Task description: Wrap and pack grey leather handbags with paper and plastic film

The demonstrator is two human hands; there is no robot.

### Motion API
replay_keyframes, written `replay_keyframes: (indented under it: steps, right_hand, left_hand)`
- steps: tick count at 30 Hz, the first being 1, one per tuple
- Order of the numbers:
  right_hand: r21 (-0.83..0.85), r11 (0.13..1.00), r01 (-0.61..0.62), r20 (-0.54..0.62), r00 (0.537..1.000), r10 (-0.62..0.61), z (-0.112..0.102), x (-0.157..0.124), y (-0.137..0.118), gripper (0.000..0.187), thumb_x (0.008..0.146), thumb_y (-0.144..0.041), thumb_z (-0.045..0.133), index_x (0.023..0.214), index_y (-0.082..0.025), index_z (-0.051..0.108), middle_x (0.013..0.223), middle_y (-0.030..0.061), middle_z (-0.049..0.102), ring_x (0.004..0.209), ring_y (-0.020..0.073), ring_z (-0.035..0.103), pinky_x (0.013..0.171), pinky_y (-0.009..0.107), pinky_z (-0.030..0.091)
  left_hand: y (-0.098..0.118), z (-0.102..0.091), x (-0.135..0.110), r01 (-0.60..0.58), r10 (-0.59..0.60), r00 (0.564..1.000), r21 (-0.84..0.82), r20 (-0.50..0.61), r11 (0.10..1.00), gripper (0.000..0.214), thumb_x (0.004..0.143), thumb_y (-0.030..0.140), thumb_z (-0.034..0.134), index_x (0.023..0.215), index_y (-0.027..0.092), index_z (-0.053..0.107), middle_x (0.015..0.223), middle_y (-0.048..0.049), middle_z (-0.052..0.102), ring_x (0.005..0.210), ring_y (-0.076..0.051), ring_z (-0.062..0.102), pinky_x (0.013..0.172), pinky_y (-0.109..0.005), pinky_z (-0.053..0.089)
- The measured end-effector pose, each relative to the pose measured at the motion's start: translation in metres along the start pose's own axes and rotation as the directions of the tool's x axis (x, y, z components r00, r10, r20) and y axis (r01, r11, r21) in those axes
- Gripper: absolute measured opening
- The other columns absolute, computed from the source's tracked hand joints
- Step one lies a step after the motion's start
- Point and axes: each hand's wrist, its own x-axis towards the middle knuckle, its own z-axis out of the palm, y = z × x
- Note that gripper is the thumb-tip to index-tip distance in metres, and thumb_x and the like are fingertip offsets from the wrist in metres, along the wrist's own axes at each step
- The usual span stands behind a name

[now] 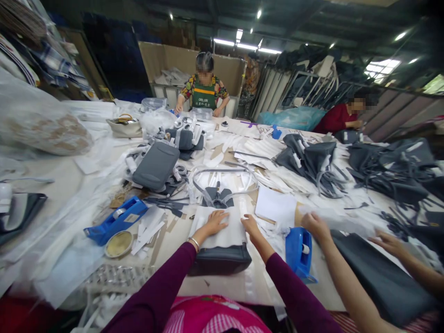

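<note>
A dark grey handbag (222, 259) lies on the table in front of me, its upper part wrapped in white paper (227, 233). My left hand (215, 221) rests flat on the paper, fingers stretched out. My right hand (250, 226) sits at the paper's right edge, fingers extended along it. The bag's grey straps (222, 185) loop out beyond the paper.
A blue tape dispenser (114, 219) and a round tin lid (118, 243) lie to the left, another blue dispenser (299, 253) to the right. A neighbour's bare arms (333, 259) handle white paper over a dark bag (378, 277). Two people work at the far side among piled bags.
</note>
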Motion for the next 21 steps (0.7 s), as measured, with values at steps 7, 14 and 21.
replay_keyframes:
  steps: [7, 14, 21]
  right_hand:
    - [0.235, 0.940, -0.248, 0.216, 0.956, 0.198, -0.005, -0.015, 0.003, 0.030, 0.088, -0.039, 0.056, 0.103, -0.013, 0.060, 0.093, 0.0066, 0.064, 0.078, 0.0166, 0.062, 0.069, 0.034, 0.053]
    - [0.435, 0.847, -0.306, 0.342, 0.926, 0.159, -0.015, -0.040, -0.008, 0.030, 0.068, -0.031, 0.067, 0.094, -0.016, 0.063, 0.084, 0.0059, 0.067, 0.073, 0.0189, 0.061, 0.065, 0.029, 0.047]
    - [0.353, 0.936, -0.004, 0.375, 0.917, -0.138, -0.043, -0.101, -0.012, 0.015, 0.074, -0.022, 0.060, 0.088, -0.020, 0.066, 0.090, 0.0042, 0.066, 0.088, 0.0192, 0.059, 0.081, 0.031, 0.044]
  left_hand:
    - [0.001, -0.002, 0.003, 0.035, -0.036, 0.998, 0.025, 0.046, 0.999, 0.052, 0.090, 0.044, 0.042, 0.140, 0.032, 0.038, 0.149, -0.0067, 0.031, 0.136, -0.030, 0.022, 0.109, -0.050, 0.018]
    - [0.006, 0.002, 0.003, 0.076, -0.082, 0.993, 0.070, 0.087, 0.995, 0.060, 0.089, 0.060, 0.032, 0.143, 0.034, 0.032, 0.153, -0.0077, 0.024, 0.139, -0.038, 0.014, 0.108, -0.057, 0.013]
    - [0.012, 0.017, 0.004, 0.113, -0.128, 0.987, 0.151, 0.092, 0.982, 0.079, 0.080, 0.076, 0.032, 0.146, 0.033, 0.024, 0.157, -0.0083, 0.010, 0.140, -0.046, -0.001, 0.108, -0.060, 0.006]
